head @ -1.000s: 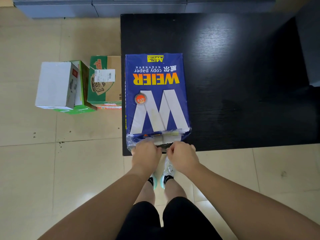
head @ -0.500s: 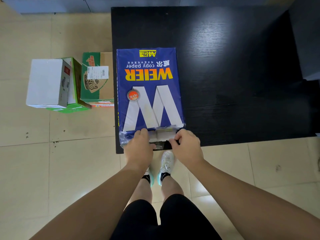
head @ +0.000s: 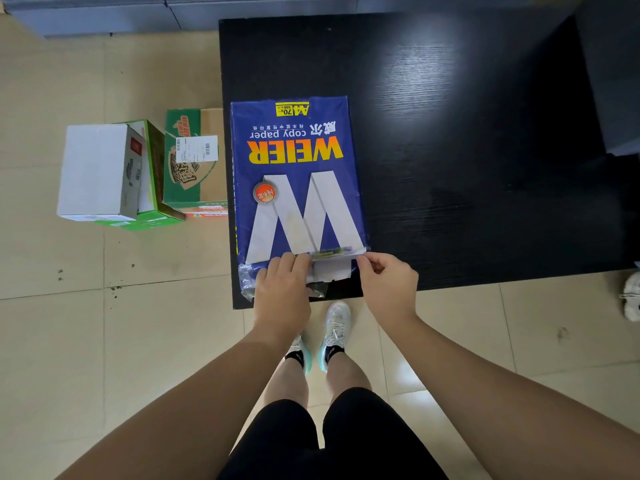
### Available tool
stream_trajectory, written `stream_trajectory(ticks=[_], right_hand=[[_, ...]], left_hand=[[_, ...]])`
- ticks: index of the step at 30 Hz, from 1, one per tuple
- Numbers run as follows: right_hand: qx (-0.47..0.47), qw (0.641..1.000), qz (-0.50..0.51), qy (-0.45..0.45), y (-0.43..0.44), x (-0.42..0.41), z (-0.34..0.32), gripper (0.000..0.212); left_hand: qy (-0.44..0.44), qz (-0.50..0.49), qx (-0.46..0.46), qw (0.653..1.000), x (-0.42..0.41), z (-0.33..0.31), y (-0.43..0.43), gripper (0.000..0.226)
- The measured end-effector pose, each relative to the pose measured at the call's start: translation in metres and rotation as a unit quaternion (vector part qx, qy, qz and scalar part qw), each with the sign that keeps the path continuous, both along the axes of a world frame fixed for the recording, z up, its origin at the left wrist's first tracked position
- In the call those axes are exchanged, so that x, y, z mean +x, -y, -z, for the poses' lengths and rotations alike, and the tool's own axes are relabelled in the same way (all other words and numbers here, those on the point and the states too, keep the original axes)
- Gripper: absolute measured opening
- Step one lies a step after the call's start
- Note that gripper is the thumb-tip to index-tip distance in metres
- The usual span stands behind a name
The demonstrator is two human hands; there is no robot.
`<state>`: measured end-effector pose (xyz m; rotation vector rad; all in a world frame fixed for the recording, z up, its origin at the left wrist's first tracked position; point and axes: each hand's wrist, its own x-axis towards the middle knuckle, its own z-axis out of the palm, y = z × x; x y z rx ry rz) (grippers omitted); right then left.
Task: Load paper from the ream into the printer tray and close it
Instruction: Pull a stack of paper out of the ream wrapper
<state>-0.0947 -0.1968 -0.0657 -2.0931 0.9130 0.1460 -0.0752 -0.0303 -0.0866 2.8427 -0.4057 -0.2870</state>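
Observation:
A blue ream of copy paper (head: 294, 174) lies flat on the left part of a black table (head: 450, 133), its near end at the table's front edge. The wrapper at that near end is torn, and white paper (head: 329, 270) shows in the gap. My left hand (head: 282, 289) rests on the torn near-left end, fingers pressing the wrapper. My right hand (head: 388, 282) pinches the wrapper's near-right corner between thumb and forefinger. No printer is in view.
Cardboard boxes stand on the tiled floor left of the table: a white one (head: 97, 171), a green one (head: 152, 188) and a green-and-brown one (head: 194, 161). Grey cabinets (head: 173, 8) run along the back. Another person's shoe (head: 632, 296) shows at the right edge.
My right hand has moved from the middle of the ream's near end out to its right corner, widening the tear so more white paper shows. My left hand stays on the left end.

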Motion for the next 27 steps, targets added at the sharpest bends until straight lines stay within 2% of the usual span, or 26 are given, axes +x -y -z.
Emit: stream_trajectory(ticks=[6, 10, 20, 27], right_hand=[[-0.017, 1.0, 0.017, -0.01, -0.006, 0.003, 0.003, 0.03], [0.015, 0.996, 0.086, -0.014, -0.01, 0.007, -0.001, 0.023], [0.002, 0.991, 0.132, -0.03, -0.017, 0.013, -0.003, 0.028], [0.023, 0.982, 0.183, -0.038, -0.02, 0.02, -0.005, 0.019]], left_hand=[[0.001, -0.002, 0.002, 1.0, 0.001, -0.001, 0.0, 0.058], [-0.002, -0.002, -0.009, 1.0, 0.003, -0.002, -0.001, 0.056], [-0.043, 0.004, -0.037, 0.998, 0.003, -0.007, -0.009, 0.053], [-0.054, 0.005, -0.043, 0.998, 0.004, -0.01, -0.011, 0.052]])
